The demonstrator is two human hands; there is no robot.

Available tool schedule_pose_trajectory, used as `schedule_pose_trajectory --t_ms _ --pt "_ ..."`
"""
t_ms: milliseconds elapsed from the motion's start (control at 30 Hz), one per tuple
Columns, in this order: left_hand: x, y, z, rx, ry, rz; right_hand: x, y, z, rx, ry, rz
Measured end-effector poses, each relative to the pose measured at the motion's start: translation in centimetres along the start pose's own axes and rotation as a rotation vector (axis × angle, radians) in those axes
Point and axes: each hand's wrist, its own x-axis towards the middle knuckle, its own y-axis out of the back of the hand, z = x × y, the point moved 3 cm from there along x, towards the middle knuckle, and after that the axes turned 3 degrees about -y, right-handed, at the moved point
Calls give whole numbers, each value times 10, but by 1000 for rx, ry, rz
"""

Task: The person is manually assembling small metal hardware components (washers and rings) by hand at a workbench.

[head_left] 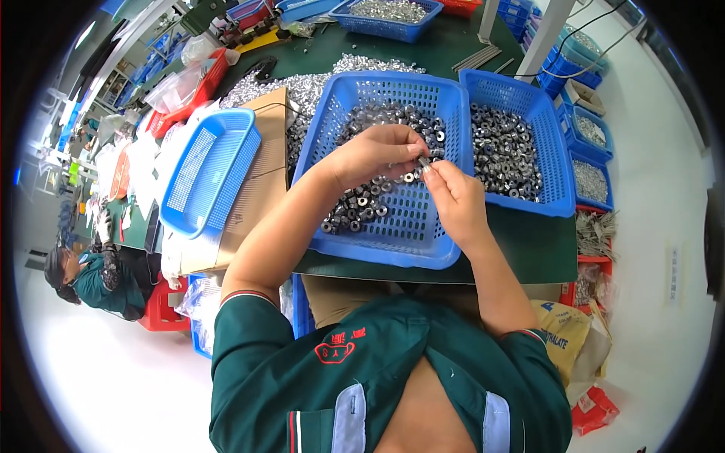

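Observation:
My left hand and my right hand meet above the middle blue basket. Both have their fingertips pinched on one small metal part, mostly covered by the fingers. Beneath them, the basket holds many small shiny metal rings with center holes, spread toward its left and far sides. Its slotted floor shows at the near right. Against its right side stands a second blue basket, holding a thick layer of similar metal pieces.
To the left, a blue basket rests tilted on cardboard. Loose silvery parts lie heaped beyond the baskets, near some metal rods. Another blue basket stands farther back. A co-worker sits at far left.

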Motion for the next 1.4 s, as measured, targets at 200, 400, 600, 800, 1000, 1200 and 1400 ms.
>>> schedule_pose_trajectory --t_ms 200,400,600,800,1000,1200,1400 --pt "1 5 -3 173 -56 2 0 -2 -4 -165 92 2" --pt "2 11 -14 18 133 21 -3 -7 -11 -421 294 48" --pt "2 9 -9 48 51 -34 2 -1 -7 -223 74 -47" --pt "3 2 2 146 -135 -30 9 6 7 135 -221 -200" --pt "2 14 -3 -183 129 35 4 -2 6 201 -147 -117" --pt "3 13 -16 875 54 -280 1 1 1 -4 -82 -101" --pt "-4 -12 -44 1747 372 -349 2 -1 3 -45 25 -44"
